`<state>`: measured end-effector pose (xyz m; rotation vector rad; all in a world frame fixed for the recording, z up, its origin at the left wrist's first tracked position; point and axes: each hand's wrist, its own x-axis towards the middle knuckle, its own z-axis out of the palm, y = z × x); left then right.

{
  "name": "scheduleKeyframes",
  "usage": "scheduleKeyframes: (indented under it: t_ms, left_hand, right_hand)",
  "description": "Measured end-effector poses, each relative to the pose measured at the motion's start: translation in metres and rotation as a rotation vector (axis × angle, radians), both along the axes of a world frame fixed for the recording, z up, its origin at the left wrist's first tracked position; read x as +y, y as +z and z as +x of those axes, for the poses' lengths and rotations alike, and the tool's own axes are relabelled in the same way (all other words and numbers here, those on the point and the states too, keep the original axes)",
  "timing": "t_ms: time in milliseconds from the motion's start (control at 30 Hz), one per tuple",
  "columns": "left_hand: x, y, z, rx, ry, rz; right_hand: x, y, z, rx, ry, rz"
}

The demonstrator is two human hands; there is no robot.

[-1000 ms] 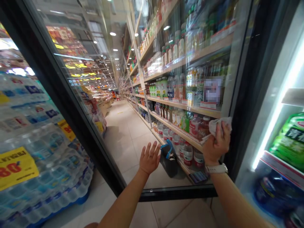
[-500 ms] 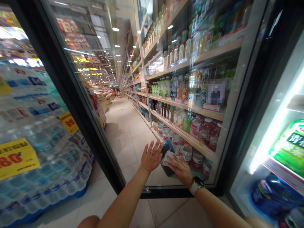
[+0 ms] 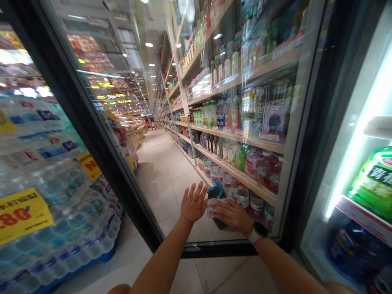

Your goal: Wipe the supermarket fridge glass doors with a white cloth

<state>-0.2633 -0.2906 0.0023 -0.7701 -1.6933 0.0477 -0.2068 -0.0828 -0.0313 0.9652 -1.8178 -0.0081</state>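
My left hand [image 3: 193,203] lies flat with spread fingers against the lower part of a glass door pane [image 3: 159,171]. Just to its right, my right hand [image 3: 231,214] presses a crumpled white cloth [image 3: 210,209] to the same glass. The cloth is mostly covered by the fingers. A watch sits on the right wrist. Behind the pane, partly hidden by the right hand, is a dark container [image 3: 219,223] with a blue strap [image 3: 217,188].
The door's black frame [image 3: 220,250] runs below and beside the hands. Through the glass are shelves [image 3: 263,143] of bottled drinks and a tiled aisle. Stacked water bottle packs [image 3: 58,220] stand left. At right is a lit cooler with a green bottle [image 3: 375,179].
My right hand has swept the cloth from the right side of the glass down and left, beside my left hand. The left hand has stayed in place.
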Motion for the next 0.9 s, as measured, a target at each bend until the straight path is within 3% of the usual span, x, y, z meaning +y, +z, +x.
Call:
scheduleKeyframes:
  t_ms: [100,200,300,400,500,667,900]
  left_hand:
    - [0.000,0.000,0.000,-0.007,-0.003,0.001]
    - [0.000,0.000,0.002,-0.011,-0.006,0.003]
    - [0.000,0.001,0.004,-0.010,-0.011,0.013]
    - [0.000,0.000,0.007,-0.016,0.000,0.011]
    - [0.001,0.000,0.010,-0.012,0.002,0.004]
    - [0.002,0.003,0.012,-0.011,-0.006,0.006]
    - [0.001,0.003,0.012,-0.013,-0.006,0.012]
  right_hand:
    - [0.016,0.036,0.006,0.034,-0.108,-0.173]
    - [0.039,0.063,0.008,0.129,-0.212,-0.475]
    - [0.056,0.079,0.006,0.270,-0.283,-0.783]
    - [0.056,0.081,0.001,0.335,-0.299,-0.956]
    - [0.038,0.068,-0.003,0.274,-0.290,-0.948]
    - [0.005,0.026,-0.002,0.103,-0.215,-0.644]
    - [-0.010,-0.028,0.002,0.024,-0.127,-0.339]
